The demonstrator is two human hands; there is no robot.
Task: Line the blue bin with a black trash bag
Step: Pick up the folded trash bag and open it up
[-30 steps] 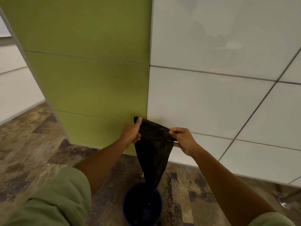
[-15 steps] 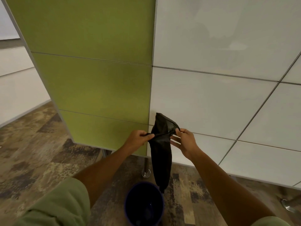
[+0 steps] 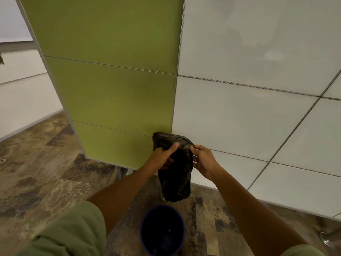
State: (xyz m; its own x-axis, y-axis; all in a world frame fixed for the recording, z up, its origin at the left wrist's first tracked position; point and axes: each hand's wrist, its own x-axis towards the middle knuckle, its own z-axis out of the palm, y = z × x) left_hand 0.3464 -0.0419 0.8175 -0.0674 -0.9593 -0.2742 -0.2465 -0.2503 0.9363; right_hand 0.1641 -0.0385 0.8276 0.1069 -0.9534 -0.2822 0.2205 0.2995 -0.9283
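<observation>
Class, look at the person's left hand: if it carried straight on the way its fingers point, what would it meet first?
The left hand points up and right, into the black trash bag it already grips. Beyond that, probably the white wall panel, though depth is unclear.

Office (partition panels (image 3: 114, 93), carpet tiles (image 3: 46, 172))

Patterned brown carpet floor (image 3: 46, 178); blue bin (image 3: 162, 230) stands upright on it, near panel wall.
</observation>
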